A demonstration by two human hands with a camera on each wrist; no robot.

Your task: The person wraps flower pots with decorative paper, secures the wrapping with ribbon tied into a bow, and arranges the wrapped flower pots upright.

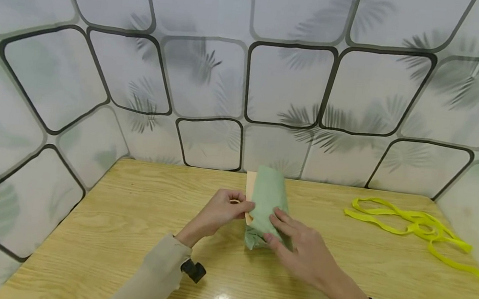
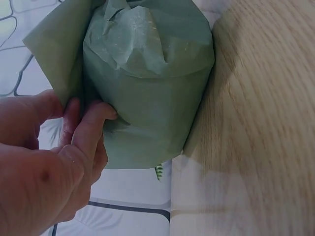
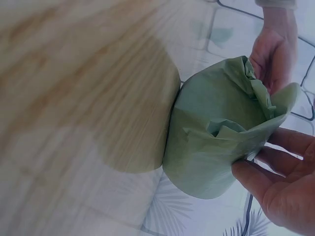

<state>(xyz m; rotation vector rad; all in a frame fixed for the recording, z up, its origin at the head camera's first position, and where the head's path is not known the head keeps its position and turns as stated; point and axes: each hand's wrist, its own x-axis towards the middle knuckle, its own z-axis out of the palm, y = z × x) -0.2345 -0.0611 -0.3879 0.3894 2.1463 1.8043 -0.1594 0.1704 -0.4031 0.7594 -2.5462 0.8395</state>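
1. Green paper parcel (image 1: 267, 195) lies lengthwise on the counter (image 1: 127, 235), about midway across it; its near end shows crumpled folds (image 3: 231, 129). Those creases look likely to spring outward if nothing bears on them, leaving that end bulky or gaping.

2. Right hand (image 1: 307, 252) rests on the parcel's right side, fingers fairly straight, thumb apart from them toward the near end. Too much push could dent the contents, which are hidden, or roll the parcel leftward; too little could let the wrap slacken.

3. Left hand (image 1: 220, 210) pinches the loose paper flap (image 2: 59, 54) between thumb and fingers. A hard tug there might tear the thin-looking sheet or pull it askew.

4. Peach-coloured strip (image 1: 250, 184) shows beyond the left hand; whether it is the paper's reverse, I cannot tell. Uneven folding could leave it exposed.

5. Yellow ribbon (image 1: 426, 228) lies loosely looped, well apart to the right; its crossings could knot if pulled hastily.
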